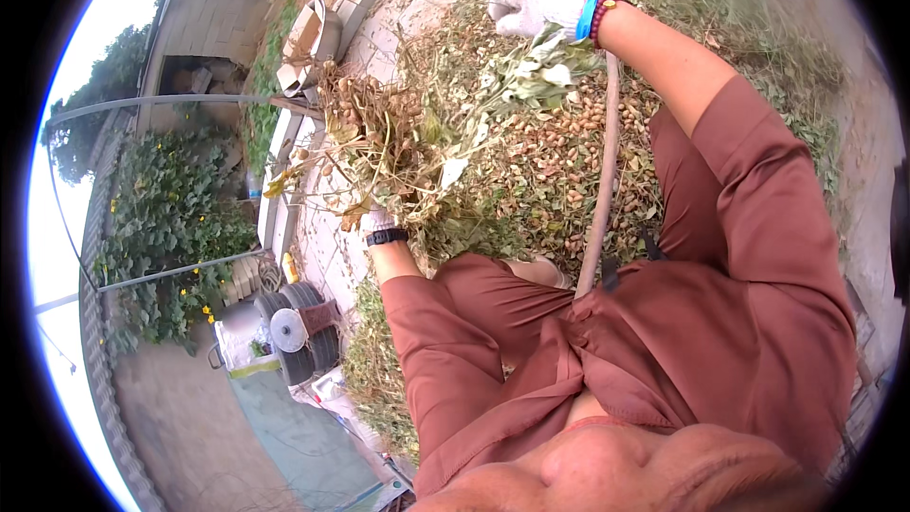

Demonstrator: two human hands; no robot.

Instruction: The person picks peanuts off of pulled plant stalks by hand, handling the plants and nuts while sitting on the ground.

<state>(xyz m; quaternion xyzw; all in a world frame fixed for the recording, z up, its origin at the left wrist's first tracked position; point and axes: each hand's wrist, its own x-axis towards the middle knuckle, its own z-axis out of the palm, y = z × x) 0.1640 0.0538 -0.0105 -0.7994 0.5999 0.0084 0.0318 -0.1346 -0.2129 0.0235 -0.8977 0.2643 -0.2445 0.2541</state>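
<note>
My left hand (377, 217), in a pale knit glove with a black wristband, grips a bundle of dried peanut plants (387, 149). Pods and roots hang among the stems, and the bundle hides most of the fingers. At the upper middle, my right hand (544, 3) wears a similar glove, with a blue band and beaded bracelet at the wrist. Its fingers are curled; whether anything is inside them is hidden. Wilted green leaves (540, 75) lie just below that wrist. A wooden stick (603, 178) slants from near my right forearm down to my waist.
Loose peanuts (569, 128) and leaf litter cover the ground between my knees. To the left are pale paving slabs (320, 227), an open cardboard box (302, 46), black wheels (298, 327) and a metal rail (178, 270). Cut greenery (789, 64) is spread at the right.
</note>
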